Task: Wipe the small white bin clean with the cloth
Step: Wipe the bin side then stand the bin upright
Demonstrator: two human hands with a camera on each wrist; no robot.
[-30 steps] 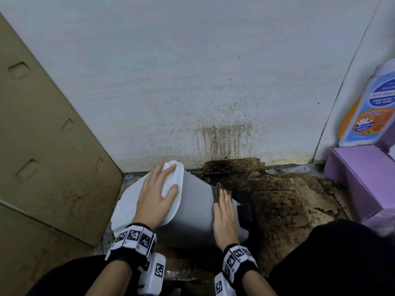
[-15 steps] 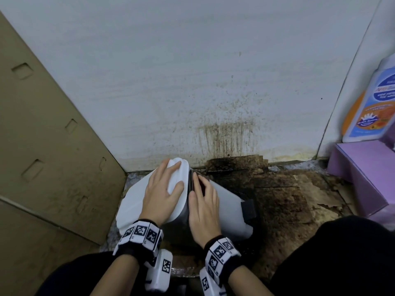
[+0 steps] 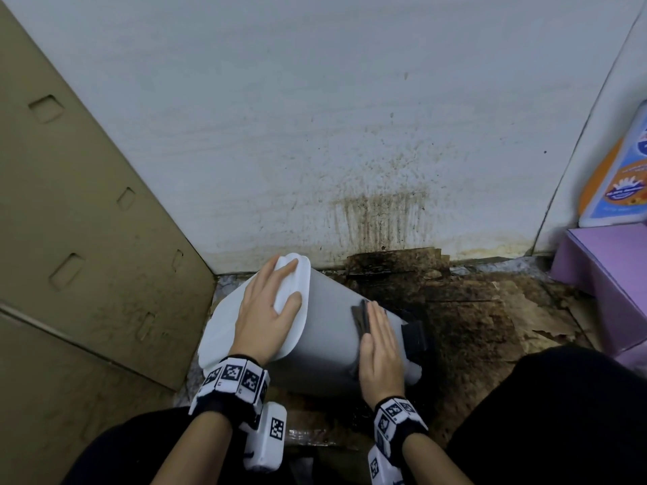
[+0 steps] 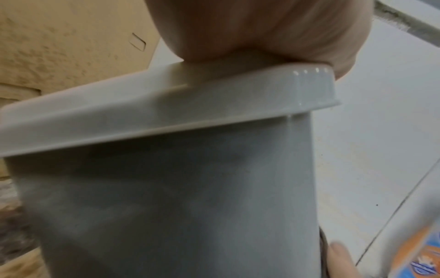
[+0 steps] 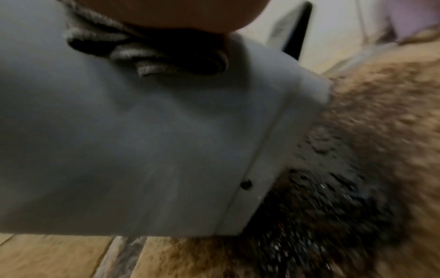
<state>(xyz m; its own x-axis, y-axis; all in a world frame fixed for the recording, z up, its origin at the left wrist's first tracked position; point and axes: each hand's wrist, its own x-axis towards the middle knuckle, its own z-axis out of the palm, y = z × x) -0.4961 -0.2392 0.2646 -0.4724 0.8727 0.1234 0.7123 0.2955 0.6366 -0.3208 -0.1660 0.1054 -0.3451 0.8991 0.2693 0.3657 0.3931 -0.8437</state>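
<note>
The small white bin (image 3: 332, 337) lies tilted on its side on the floor, with its lid (image 3: 224, 330) to the left and its black pedal (image 3: 415, 336) at the right end. My left hand (image 3: 266, 309) rests flat on the lid, fingers reaching its far rim. My right hand (image 3: 380, 341) presses a dark grey cloth (image 3: 360, 315) against the bin's side near the base, fingers straight. In the left wrist view my palm (image 4: 262, 28) sits on the lid rim (image 4: 166, 112). The right wrist view shows the bunched cloth (image 5: 147, 54) under my hand on the bin wall (image 5: 142, 141).
A brown cardboard sheet (image 3: 87, 239) leans at the left. The wall (image 3: 378, 218) behind the bin is stained brown. Dirty, wet cardboard (image 3: 472, 327) covers the floor on the right. A purple box (image 3: 602, 274) and a detergent bottle (image 3: 619, 183) stand at the far right.
My right hand has slid the cloth along the bin's side, from beside the lid half a second ago back toward the base. The left hand has stayed on the lid.
</note>
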